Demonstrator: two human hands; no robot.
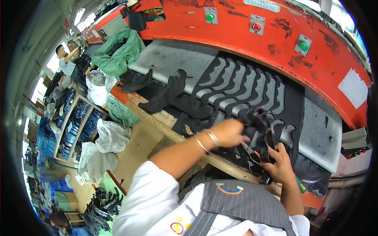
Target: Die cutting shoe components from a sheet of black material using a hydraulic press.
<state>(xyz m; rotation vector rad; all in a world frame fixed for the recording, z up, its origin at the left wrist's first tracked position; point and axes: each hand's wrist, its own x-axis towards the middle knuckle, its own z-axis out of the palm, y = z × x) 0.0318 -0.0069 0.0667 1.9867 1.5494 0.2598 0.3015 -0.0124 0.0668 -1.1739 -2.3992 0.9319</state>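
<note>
Head view of a cutting press seen from above. The left hand (pixel 230 133), wearing thin bracelets (pixel 208 139) at the wrist, reaches across the press bed with its fingers clenched on a bundle of black cut pieces (pixel 262 122); the right hand (pixel 280 163) holds the lower end of the same bundle near the front edge of the bed, fingers curled around it, with a small tool with orange handles (pixel 252 151) lying between the two hands. The bundle sits over the black sheet (pixel 252 88), which is spread across the middle of the grey press bed (pixel 173 59) and shows a row of curved, crescent-shaped cut-outs running from left to right. Loose black curved offcuts (pixel 165 94) lie at the left end of the sheet, and a small stack of them (pixel 138 83) rests near the left edge of the bed. Behind the sheet rises the red body of the press (pixel 236 35), carrying two green buttons (pixel 210 17) and one red button (pixel 256 27). A green bag (pixel 118 51) and white bags (pixel 98 84) stand off the left end of the bed. On the floor at lower left lies a heap of black pieces (pixel 104 204). Far left, another person (pixel 65 59) in a pale shirt works at a separate station.
</note>
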